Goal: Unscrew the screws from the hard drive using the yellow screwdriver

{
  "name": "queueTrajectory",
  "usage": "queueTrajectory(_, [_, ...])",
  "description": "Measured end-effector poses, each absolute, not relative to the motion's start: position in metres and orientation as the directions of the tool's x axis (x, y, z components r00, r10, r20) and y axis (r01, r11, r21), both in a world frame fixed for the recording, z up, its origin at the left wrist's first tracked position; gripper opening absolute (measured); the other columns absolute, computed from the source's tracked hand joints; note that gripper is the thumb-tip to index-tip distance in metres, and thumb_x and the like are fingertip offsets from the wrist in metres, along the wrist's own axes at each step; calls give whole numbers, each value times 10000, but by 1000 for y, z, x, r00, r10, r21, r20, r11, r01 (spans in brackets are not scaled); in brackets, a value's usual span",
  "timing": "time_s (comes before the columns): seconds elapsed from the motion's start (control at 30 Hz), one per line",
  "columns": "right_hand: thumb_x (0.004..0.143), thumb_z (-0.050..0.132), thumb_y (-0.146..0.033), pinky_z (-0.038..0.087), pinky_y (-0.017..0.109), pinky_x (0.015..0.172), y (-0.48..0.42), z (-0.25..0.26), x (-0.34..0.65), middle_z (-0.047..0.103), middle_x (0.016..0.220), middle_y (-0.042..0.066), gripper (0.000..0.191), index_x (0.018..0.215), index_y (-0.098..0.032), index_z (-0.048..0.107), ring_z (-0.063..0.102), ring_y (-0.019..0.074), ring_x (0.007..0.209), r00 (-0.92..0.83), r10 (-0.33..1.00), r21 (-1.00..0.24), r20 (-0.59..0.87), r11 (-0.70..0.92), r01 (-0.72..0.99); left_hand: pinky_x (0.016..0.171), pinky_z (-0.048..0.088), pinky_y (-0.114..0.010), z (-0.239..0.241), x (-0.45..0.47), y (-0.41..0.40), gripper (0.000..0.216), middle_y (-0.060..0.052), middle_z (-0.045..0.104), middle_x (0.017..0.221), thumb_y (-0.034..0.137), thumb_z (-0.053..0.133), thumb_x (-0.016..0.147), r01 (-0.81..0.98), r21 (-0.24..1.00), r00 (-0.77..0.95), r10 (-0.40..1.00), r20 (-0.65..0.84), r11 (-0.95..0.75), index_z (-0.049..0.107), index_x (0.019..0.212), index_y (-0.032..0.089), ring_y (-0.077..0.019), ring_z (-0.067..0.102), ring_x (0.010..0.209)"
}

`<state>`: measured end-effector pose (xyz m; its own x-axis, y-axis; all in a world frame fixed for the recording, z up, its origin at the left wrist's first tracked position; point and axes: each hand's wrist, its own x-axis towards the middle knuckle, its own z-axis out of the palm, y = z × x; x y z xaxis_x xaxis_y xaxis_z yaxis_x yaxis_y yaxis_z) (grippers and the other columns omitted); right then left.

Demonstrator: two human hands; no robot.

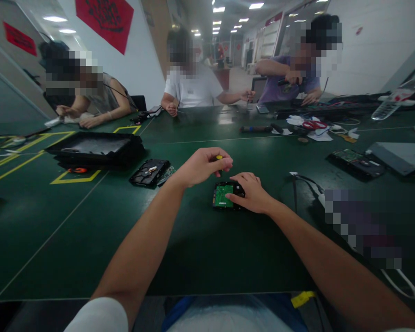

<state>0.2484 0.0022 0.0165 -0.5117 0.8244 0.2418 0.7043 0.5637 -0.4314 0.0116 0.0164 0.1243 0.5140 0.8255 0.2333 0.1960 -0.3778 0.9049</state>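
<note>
On the green tabletop (pixel 207 258) lies a hard drive (pixel 223 196) with its green circuit board facing up. My right hand (pixel 251 191) grips the drive's right end, thumb on the board and fingers along the far edge. Above the drive's far edge, my left hand (pixel 207 166) is closed around a small screwdriver with a yellow-topped handle (pixel 219 158). The screwdriver points down; whether its tip touches the drive I cannot tell.
An opened hard drive (pixel 150 173) with loose bits beside it and a stack of black trays (pixel 97 147) stand left. Another drive (pixel 356 163), a grey metal box (pixel 401 157) and a cabled device (pixel 363 226) lie right. Several people sit across the table.
</note>
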Motion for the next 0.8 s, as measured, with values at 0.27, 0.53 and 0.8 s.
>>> queueTrajectory(0.27, [959,601,-715,404,571,1073,4,16,249,605,1393,147,628,1405,-274,636,498,386,1329,-532,819,-437,214,568,698,866,629,-361,129,2,16,275,-165,764,1195,380,650,985,-61,998,505,863,29,2,789,1038,148,-263,734,1097])
queueTrajectory(0.53, [949,625,-711,415,563,1066,4,15,249,622,1375,144,625,1394,-273,650,522,377,1300,-534,819,-444,212,567,693,742,637,-326,133,-8,15,258,-115,760,1104,388,776,909,48,997,480,877,32,-63,775,1073,189,-242,725,1023])
queueTrajectory(0.8, [942,647,-702,448,558,1069,5,18,249,633,1357,152,627,1373,-246,660,551,367,1281,-531,821,-460,210,562,687,620,579,-264,133,-11,15,289,-89,756,1000,464,814,867,181,977,412,911,25,-109,787,934,185,-188,709,849])
